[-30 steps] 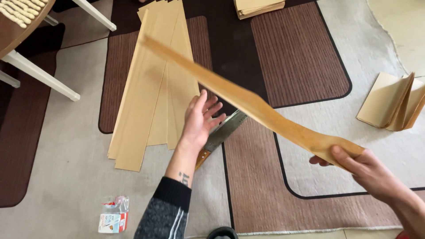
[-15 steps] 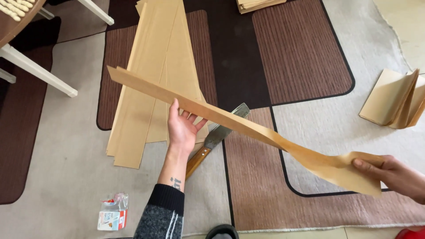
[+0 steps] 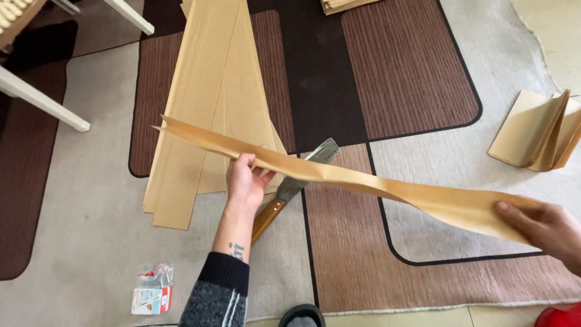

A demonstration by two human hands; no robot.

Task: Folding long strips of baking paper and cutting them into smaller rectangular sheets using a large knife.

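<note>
**Holding a long paper strip across the frame**

Gripping a long brown paper strip (image 3: 339, 178) at mid-frame: left hand (image 3: 245, 181) closed on it near centre, right hand (image 3: 541, 227) pinching its end at lower right. Hanging above a knife (image 3: 290, 191) and stacked brown sheets (image 3: 206, 109) lying on the rug (image 3: 411, 72).

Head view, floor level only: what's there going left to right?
White chair leg → small packet → stack of brown paper strips → knife → folded brown paper pile.
</note>
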